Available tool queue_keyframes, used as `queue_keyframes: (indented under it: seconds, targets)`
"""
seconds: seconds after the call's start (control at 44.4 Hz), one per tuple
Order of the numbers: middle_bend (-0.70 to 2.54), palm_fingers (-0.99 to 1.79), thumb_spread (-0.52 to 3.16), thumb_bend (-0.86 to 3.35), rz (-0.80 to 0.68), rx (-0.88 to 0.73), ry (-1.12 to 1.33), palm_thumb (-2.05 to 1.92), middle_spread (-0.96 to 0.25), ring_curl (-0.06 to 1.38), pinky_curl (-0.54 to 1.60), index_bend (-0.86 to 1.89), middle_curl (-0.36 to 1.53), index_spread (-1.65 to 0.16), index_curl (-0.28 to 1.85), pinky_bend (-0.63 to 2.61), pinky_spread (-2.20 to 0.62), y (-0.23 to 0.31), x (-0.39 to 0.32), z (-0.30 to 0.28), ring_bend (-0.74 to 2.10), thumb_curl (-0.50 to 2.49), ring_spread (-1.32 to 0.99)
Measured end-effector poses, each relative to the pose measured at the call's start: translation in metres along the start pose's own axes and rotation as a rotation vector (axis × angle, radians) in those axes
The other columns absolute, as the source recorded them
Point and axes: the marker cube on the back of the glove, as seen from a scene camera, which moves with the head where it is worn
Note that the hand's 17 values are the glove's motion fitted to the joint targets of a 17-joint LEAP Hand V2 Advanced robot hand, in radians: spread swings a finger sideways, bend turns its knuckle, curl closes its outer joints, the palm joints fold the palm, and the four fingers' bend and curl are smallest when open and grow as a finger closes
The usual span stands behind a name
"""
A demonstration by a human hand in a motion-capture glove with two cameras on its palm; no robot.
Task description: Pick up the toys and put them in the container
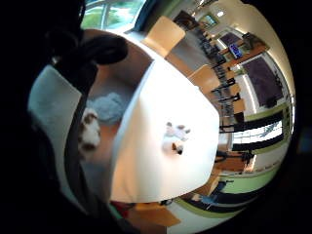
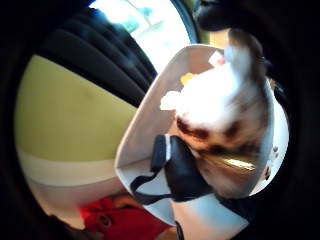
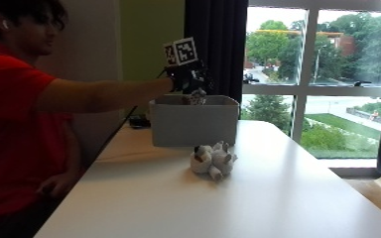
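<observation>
Over the white container (image 3: 194,121) at the back of the white table (image 3: 243,203), my gloved right hand (image 3: 187,79) pinches a brown-and-white plush toy (image 3: 197,96), which hangs just above the rim. In the thumb side palm view this plush (image 2: 225,115) is close up, with a black fingertip (image 2: 182,172) curled against it above the container's rim (image 2: 145,125). It also shows beside the glove (image 1: 89,131). A pale blue-grey soft toy (image 1: 108,106) lies on the container's bottom. A white plush toy (image 3: 212,159) (image 1: 174,139) lies on the table in front of the container.
A small dark object (image 3: 138,120) sits on the table left of the container. The person's bare hand (image 3: 55,183) rests below the table's left edge. A large window (image 3: 322,74) is behind, and wooden chairs (image 1: 163,34) stand beyond the table.
</observation>
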Motion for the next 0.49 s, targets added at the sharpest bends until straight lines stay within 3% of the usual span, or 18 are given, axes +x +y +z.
queue_keyframes:
  seconds: [0.112,0.495]
  targets:
    - [0.49,0.08,0.99,-0.08,0.019,0.016,-0.019,0.0,-0.31,0.42,0.44,0.06,0.52,-0.41,0.55,1.16,-0.22,0.012,0.019,-0.002,1.04,0.7,-0.36]
    - [0.42,-0.03,1.06,-0.09,0.191,0.002,-0.033,-0.11,-0.21,0.31,0.37,0.2,0.46,-0.41,0.48,1.05,-0.04,0.084,0.147,0.014,0.82,0.44,-0.26]
